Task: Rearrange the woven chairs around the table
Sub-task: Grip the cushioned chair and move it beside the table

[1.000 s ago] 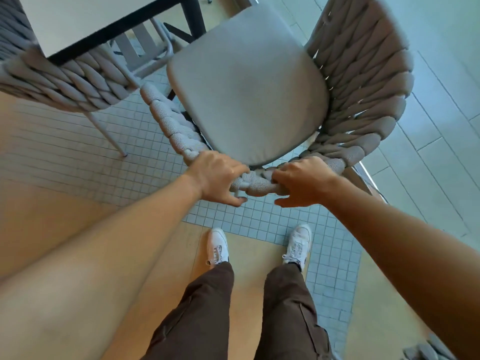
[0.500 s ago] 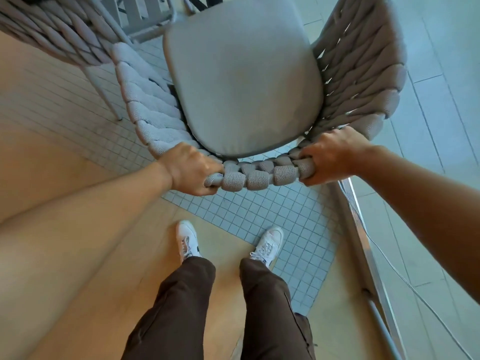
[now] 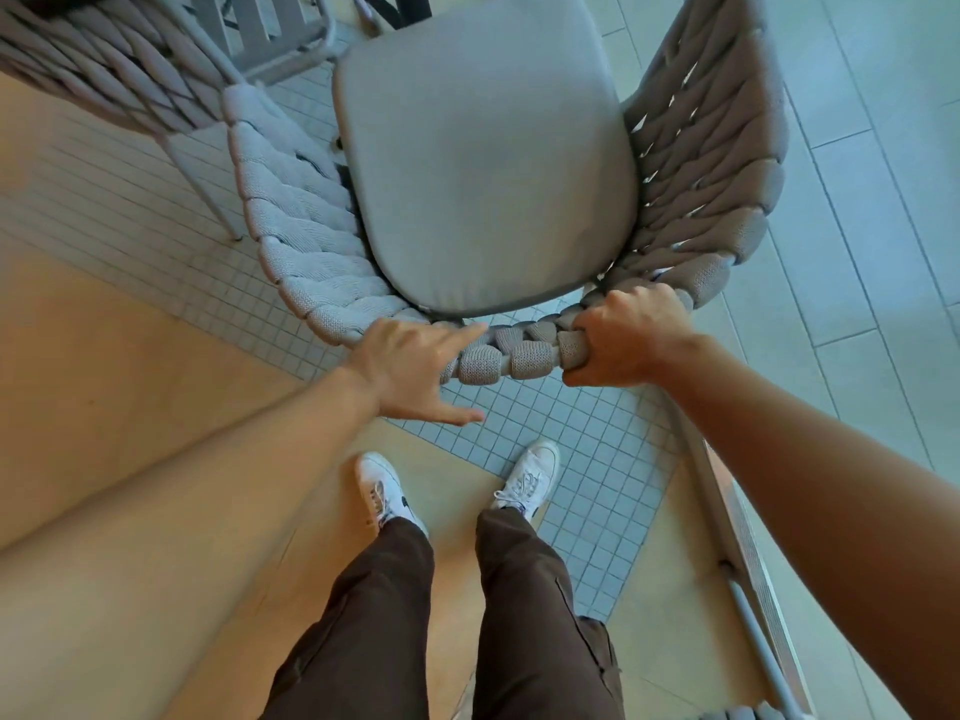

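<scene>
Your right hand [image 3: 621, 337] is clamped on the woven chair [image 3: 483, 163] back rail, which runs left-right just far of your feet. Left hand [image 3: 410, 368] is splayed loose at the rail's left end; close it there.

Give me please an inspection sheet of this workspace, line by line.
Surface: floor of small tiles beside tan panels.
Job's things: chair with grey cushion; second chair at upper left.
Clutter: nothing seen.
Grippers: left hand open, fingers spread at the chair's back rim; right hand shut on the rim.
Cables: nothing seen.
Surroundings: metal rail at right; the person's white shoes close behind the chair.
</scene>
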A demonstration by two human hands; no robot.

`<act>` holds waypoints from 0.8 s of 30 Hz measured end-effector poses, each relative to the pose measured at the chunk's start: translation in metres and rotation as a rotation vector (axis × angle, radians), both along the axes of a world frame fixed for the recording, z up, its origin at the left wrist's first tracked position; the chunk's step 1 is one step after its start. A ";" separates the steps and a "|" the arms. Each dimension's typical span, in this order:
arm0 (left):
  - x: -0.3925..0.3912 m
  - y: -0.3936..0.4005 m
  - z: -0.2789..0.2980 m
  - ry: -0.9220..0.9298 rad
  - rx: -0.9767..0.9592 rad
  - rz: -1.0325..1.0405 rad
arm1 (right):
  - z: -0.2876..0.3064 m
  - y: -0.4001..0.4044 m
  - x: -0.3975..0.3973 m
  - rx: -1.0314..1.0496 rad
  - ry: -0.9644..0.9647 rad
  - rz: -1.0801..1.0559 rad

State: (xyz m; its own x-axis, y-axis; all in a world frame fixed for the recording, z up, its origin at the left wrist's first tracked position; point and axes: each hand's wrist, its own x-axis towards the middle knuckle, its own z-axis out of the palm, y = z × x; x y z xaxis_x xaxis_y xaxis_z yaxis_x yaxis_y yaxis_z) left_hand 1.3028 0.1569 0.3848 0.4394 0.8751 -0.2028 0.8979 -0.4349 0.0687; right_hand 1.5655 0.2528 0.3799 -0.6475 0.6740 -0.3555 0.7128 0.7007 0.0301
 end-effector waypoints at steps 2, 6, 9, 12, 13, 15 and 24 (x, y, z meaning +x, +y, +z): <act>0.029 -0.006 -0.004 0.004 -0.014 0.083 | 0.001 -0.006 0.000 0.000 0.038 -0.020; 0.050 -0.002 -0.011 0.021 -0.046 0.323 | 0.001 -0.012 0.001 0.028 0.120 -0.033; 0.048 0.006 -0.014 0.046 -0.013 0.271 | 0.001 -0.004 -0.002 0.005 0.076 -0.007; 0.044 0.010 -0.015 0.037 0.017 0.227 | 0.002 0.003 -0.004 0.007 0.053 0.031; 0.042 0.012 -0.016 0.031 0.020 0.230 | 0.003 0.005 -0.005 0.017 0.048 0.039; 0.040 0.015 -0.015 0.027 0.013 0.251 | 0.003 0.011 -0.009 0.032 0.030 0.059; 0.034 0.041 -0.014 0.035 -0.029 0.297 | 0.007 0.043 -0.019 0.029 0.014 0.076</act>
State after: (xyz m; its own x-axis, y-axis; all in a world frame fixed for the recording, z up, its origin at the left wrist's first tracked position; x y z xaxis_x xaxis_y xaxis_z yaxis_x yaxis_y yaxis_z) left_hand 1.3365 0.1977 0.3711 0.1578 0.9578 -0.2404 0.9875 -0.1515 0.0444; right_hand 1.5461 0.2957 0.3872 -0.7022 0.6323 -0.3272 0.6579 0.7520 0.0413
